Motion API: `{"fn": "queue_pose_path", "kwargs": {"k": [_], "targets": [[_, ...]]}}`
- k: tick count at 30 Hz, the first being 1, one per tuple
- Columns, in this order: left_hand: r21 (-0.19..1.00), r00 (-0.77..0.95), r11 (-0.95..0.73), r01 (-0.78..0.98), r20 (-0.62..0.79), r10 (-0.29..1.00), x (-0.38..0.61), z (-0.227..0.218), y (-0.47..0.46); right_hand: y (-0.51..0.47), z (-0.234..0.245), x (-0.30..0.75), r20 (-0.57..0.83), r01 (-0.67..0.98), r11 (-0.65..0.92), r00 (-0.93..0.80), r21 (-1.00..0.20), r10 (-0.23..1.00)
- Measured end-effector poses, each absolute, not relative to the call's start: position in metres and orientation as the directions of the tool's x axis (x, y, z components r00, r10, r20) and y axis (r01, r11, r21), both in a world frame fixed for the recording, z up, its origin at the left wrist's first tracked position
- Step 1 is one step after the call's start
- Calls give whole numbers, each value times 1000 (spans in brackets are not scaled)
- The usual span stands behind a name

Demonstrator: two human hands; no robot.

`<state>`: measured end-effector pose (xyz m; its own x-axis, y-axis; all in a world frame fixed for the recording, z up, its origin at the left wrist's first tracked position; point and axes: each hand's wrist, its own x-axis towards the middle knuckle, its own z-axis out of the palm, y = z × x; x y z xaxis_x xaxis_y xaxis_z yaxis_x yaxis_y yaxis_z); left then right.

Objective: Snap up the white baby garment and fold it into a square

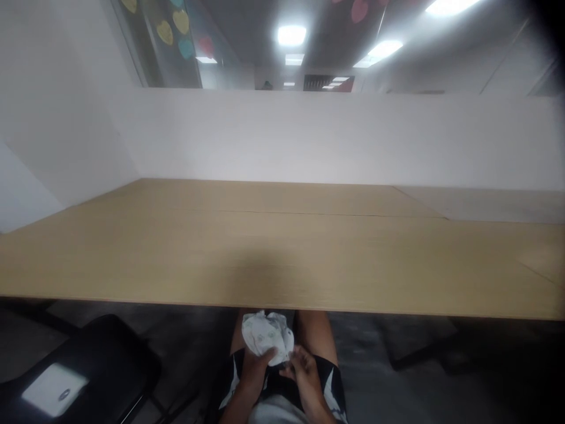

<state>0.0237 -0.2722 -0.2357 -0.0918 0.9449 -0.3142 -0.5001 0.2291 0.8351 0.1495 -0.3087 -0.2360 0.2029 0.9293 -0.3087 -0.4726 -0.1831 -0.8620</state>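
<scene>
A crumpled white disposable diaper (pixel 267 335) with a faint pale print is held low over my bare thighs, below the table edge. My left hand (pixel 255 370) grips its lower left side, with the fingers wrapped over the folds. At its lower right edge, my right hand (pixel 304 372) pinches the material between fingertips and thumb. Black shorts with white patches (pixel 326 388) show under both hands. Part of the diaper is hidden by my fingers.
A light wooden table (pixel 265 259) runs across the view just beyond my hands, with its near edge above them. A black chair (pixel 75 371) stands at lower left on the grey floor. A white partition wall (pixel 309 141) rises behind the table.
</scene>
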Motion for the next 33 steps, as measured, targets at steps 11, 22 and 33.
{"fn": "queue_pose_path", "kwargs": {"k": [11, 22, 33], "targets": [[874, -113, 215, -436, -290, 950, 22, -243, -271, -311, -228, 151, -168, -312, -110, 166, -944, 972], [879, -109, 195, -435, -266, 958, 21, -239, -272, -314, -222, 153, 13, -51, 32, 335, -998, 942], [898, -53, 182, -401, -221, 974, 16, -248, -273, -310, -221, 153, -129, -233, -67, 259, -970, 957]]}}
